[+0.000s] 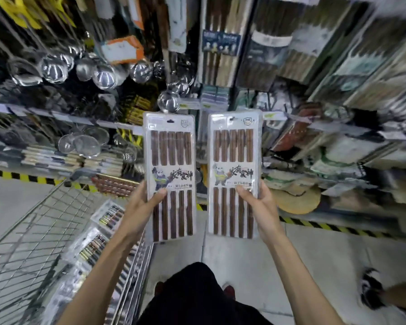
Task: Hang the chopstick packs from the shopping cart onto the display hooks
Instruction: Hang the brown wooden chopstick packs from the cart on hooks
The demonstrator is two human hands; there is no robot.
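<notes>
I hold two identical chopstick packs upright in front of the display, side by side and apart. My left hand [143,205] grips the left pack [169,156] at its lower left edge, thumb on the front. My right hand [258,205] grips the right pack [234,156] at its lower right, thumb across the front. Each pack shows brown chopsticks, a panda label and a hang hole at the top. The wire shopping cart [33,242] stands at lower left with more chopstick packs [96,242] lying in it. Hung chopstick packs [220,43] fill the display above.
Steel ladles [101,73] and strainers [85,144] hang on the left of the shelving. Mats and boards fill the lower right shelves. Yellow-black tape [314,225] marks the shelf base on the grey floor. Another person's shoe [373,289] is at the lower right.
</notes>
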